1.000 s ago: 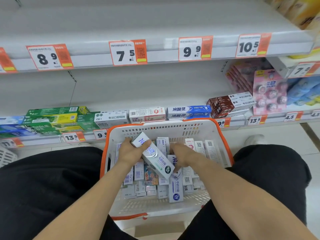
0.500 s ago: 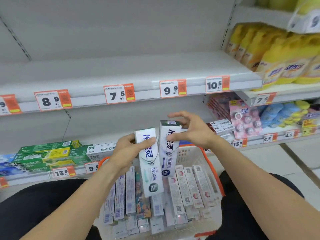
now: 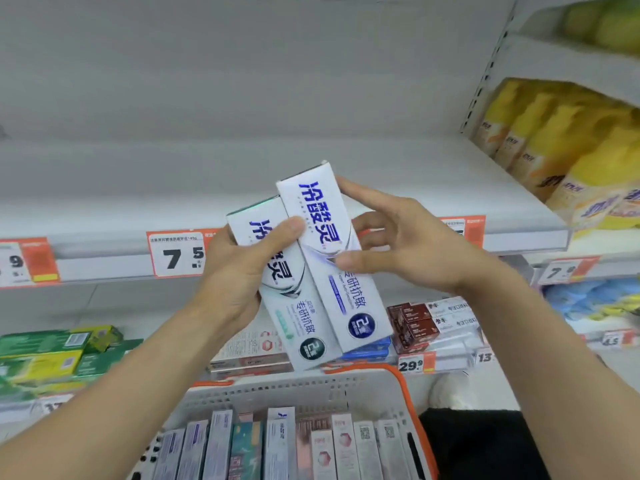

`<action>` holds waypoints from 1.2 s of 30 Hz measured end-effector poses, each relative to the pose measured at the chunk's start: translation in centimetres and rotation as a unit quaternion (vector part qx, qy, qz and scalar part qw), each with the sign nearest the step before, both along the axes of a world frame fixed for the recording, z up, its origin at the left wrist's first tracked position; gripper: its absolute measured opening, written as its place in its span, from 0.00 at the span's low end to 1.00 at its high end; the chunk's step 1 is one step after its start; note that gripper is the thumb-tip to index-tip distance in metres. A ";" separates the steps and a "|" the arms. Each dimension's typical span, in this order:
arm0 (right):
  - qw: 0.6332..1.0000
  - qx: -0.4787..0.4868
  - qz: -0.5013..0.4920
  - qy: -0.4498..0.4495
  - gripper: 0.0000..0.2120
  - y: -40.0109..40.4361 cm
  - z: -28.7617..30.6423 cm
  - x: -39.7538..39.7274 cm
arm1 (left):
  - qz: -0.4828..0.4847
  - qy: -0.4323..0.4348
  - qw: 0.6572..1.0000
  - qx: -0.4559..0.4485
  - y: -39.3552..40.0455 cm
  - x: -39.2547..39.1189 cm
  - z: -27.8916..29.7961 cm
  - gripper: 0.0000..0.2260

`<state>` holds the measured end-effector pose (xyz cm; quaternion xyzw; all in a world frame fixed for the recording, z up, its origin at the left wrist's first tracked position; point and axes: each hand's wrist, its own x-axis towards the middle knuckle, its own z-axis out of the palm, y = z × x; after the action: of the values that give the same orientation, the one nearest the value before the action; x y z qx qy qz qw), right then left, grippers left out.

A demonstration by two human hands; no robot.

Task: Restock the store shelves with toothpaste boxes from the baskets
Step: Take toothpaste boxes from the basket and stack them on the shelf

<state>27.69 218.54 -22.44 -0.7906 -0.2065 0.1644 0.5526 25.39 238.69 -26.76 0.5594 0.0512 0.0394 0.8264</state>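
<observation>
- Two white toothpaste boxes, one green-trimmed (image 3: 294, 306) and one blue-trimmed (image 3: 332, 258), now sit side by side and touching, raised higher than half a second ago, before the bare shelf (image 3: 242, 181).
- The left hand (image 3: 239, 271) clamps the green-trimmed box, thumb across its front.
- The right hand (image 3: 398, 244), earlier spread open, pinches the blue-trimmed box.
- The basket (image 3: 349, 386) of boxes lies below, nearer.

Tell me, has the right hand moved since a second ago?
Yes. The right hand rose out of the basket and now steadies the blue-badged toothpaste box up beside the 7.5 price tag.
</observation>
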 end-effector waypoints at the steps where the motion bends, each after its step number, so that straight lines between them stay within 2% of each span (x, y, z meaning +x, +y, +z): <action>1: 1.000 -0.005 -0.001 -0.024 0.40 -0.2 0.4 0.7 | 0.003 -0.002 1.000 -0.006 0.1 0.3 0.2 0.15; 5: 0.976 0.012 -0.073 -0.204 0.33 -0.6 3.2 4.6 | 0.052 0.002 0.998 -0.045 1.1 1.1 0.3 0.12; 6: 0.963 -0.008 -0.091 -0.252 0.31 -0.8 3.8 5.6 | 0.070 0.004 0.996 -0.052 1.5 1.3 0.2 0.14; 8: 0.938 -0.108 -0.092 -0.318 0.29 -1.1 4.0 7.7 | 0.100 0.010 0.993 -0.055 1.8 1.4 -0.2 0.17; 11: 0.928 -0.268 -0.035 -0.257 0.29 -1.4 2.2 9.5 | 0.122 0.010 0.990 -0.063 1.6 1.5 -0.6 0.14; 15: 0.926 -0.318 0.003 -0.205 0.28 -1.8 0.7 10.1 | 0.132 -0.004 0.988 -0.076 1.4 1.8 -0.4 0.13; 18: 0.938 -0.288 0.004 -0.193 0.22 -2.0 1.0 9.7 | 0.117 -0.012 0.990 -0.079 1.0 2.1 0.4 0.15; 21: 0.967 -0.144 -0.046 -0.205 0.15 -1.9 2.1 8.4 | 0.126 -0.019 0.989 -0.080 -0.3 2.8 1.5 0.12; 23: 0.987 -0.054 -0.020 -0.149 0.21 -2.1 3.2 7.3 | 0.137 -0.034 0.985 -0.096 -1.7 3.5 2.4 0.10; 25: 0.992 -0.077 0.031 -0.096 0.30 -2.8 4.1 6.3 | 0.139 -0.055 0.982 -0.114 -3.6 4.1 3.5 0.09; 26: 0.990 -0.103 0.046 -0.089 0.31 -3.3 4.3 6.0 | 0.141 -0.062 0.981 -0.122 -4.7 4.5 4.0 0.10; 29: 0.985 -0.112 0.003 -0.133 0.24 -5.5 5.1 6.1 | 0.119 -0.079 0.982 -0.127 -7.7 5.6 5.1 0.16; 31: 0.981 -0.104 -0.019 -0.163 0.19 -7.5 5.4 6.1 | 0.085 -0.115 0.988 -0.061 -9.4 6.0 5.4 0.18; 33: 0.973 -0.112 -0.054 -0.196 0.16 -9.9 5.6 6.2 | 0.067 -0.155 0.979 0.117 -10.6 6.4 4.7 0.22; 34: 0.965 -0.126 -0.084 -0.216 0.16 -11.2 5.6 6.4 | 0.075 -0.165 0.956 0.230 -10.9 6.6 4.1 0.27; 36: 0.935 -0.178 -0.162 -0.259 0.16 -13.9 5.2 7.0 | 0.103 -0.221 0.866 0.436 -11.1 7.4 2.7 0.35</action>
<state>34.71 204.67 -17.20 -0.9138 -0.1792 -0.1040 0.3492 32.78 227.55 -24.05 0.8308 -0.0981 0.2656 0.4791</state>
